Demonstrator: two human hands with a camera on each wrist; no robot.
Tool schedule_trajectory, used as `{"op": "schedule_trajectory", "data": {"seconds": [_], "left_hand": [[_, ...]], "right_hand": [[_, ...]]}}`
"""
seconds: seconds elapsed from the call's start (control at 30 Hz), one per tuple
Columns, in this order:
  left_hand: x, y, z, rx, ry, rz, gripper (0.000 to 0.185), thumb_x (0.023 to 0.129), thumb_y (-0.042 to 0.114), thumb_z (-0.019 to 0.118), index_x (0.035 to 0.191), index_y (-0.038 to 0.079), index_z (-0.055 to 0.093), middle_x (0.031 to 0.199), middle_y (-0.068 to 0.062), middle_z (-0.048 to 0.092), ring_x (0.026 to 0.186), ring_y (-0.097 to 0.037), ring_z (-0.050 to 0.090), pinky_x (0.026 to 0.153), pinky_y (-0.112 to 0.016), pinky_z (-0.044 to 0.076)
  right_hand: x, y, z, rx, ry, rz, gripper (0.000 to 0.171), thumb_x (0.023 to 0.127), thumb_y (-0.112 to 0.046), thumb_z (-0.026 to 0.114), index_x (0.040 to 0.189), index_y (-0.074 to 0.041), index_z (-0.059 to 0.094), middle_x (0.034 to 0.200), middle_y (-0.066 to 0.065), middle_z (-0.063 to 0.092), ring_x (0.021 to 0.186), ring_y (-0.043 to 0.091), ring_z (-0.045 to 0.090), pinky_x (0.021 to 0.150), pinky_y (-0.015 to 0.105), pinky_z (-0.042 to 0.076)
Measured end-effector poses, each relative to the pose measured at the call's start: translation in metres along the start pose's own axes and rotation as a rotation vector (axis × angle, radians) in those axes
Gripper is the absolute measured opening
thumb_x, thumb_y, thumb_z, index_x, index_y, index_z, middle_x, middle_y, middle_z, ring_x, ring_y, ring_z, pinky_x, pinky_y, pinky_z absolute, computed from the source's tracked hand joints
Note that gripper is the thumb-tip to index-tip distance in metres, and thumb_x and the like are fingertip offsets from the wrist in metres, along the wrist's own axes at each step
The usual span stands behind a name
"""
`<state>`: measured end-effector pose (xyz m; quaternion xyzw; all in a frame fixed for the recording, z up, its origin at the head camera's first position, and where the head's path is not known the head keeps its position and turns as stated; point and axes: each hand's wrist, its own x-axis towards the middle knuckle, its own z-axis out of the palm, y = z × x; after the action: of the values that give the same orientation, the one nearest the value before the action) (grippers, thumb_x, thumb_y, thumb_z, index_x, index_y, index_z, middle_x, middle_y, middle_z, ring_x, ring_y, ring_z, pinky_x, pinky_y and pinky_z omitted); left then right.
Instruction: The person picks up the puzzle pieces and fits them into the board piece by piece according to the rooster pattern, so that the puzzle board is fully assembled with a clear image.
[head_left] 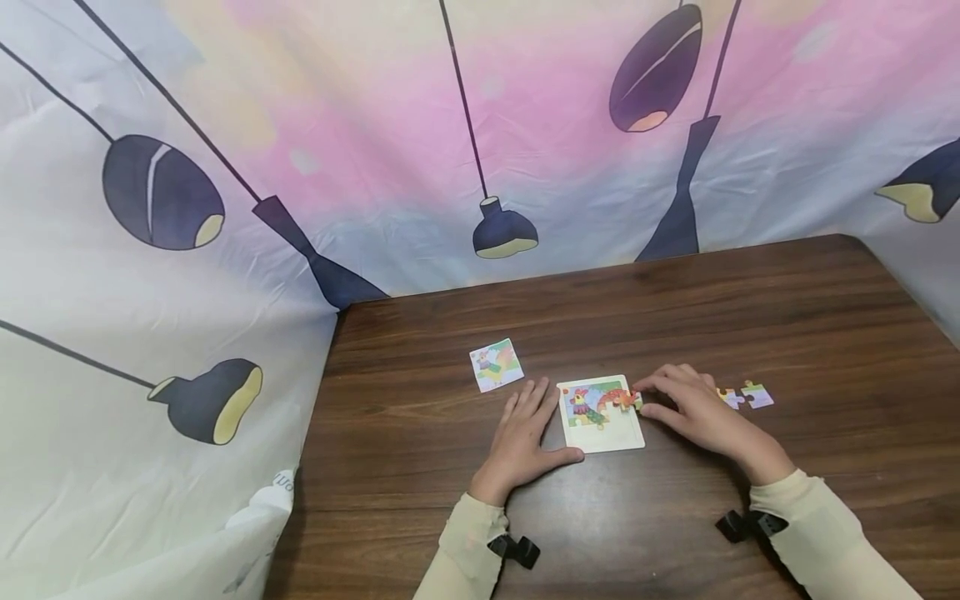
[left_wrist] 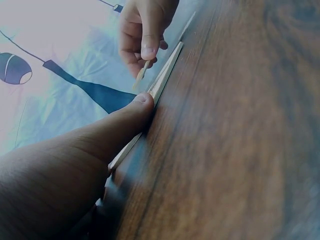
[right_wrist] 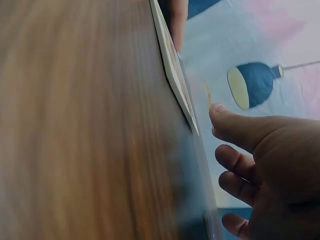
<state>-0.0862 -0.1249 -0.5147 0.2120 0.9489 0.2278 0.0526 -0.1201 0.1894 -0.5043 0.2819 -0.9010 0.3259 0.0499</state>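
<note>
A square puzzle tray [head_left: 617, 437] with a pale frame lies on the table. Joined pieces showing a colourful rooster [head_left: 581, 404] fill its upper part, and the lower right is bare. My left hand [head_left: 522, 442] lies along the tray's left side, fingers extended, with the thumb at the lower left corner; in the left wrist view that thumb [left_wrist: 134, 112] touches the tray's edge. Over the tray's right edge, my right hand [head_left: 693, 408] pinches a puzzle piece [right_wrist: 208, 95] between thumb and fingers. The piece is tilted up off the tray, its picture mostly hidden.
Loose puzzle pieces [head_left: 757, 395] lie right of the tray, partly behind my right hand. A small square picture card [head_left: 496, 365] with a similar rooster lies to the upper left. The brown wooden table [head_left: 420, 467] meets a patterned cloth [head_left: 375, 208] at its back and left.
</note>
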Motion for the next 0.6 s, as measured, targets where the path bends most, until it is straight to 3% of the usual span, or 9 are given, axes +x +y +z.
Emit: {"op": "schedule_trajectory", "data": {"seconds": [0.23, 0.6], "left_hand": [[0.0001, 0.0004, -0.0005, 0.005, 0.000, -0.003, 0.102, 0.089, 0.063, 0.076, 0.167, 0.014, 0.032, 0.174, -0.008, 0.024, 0.163, -0.026, 0.012, 0.131, -0.049, 0.013], [0.0011, 0.0009, -0.0024, 0.001, -0.006, -0.004, 0.102, 0.090, 0.063, 0.075, 0.167, 0.014, 0.031, 0.174, -0.008, 0.023, 0.163, -0.026, 0.012, 0.131, -0.049, 0.013]], "right_hand": [[0.0030, -0.0092, 0.0093, 0.005, -0.062, -0.009, 0.026, 0.096, -0.016, 0.080, 0.121, -0.012, 0.076, 0.107, -0.003, 0.065, 0.107, 0.024, 0.057, 0.083, 0.044, 0.033], [0.0041, -0.0118, 0.0116, -0.001, -0.074, 0.002, 0.031, 0.096, -0.016, 0.080, 0.125, -0.012, 0.075, 0.109, -0.003, 0.065, 0.107, 0.024, 0.056, 0.082, 0.042, 0.032]]}}
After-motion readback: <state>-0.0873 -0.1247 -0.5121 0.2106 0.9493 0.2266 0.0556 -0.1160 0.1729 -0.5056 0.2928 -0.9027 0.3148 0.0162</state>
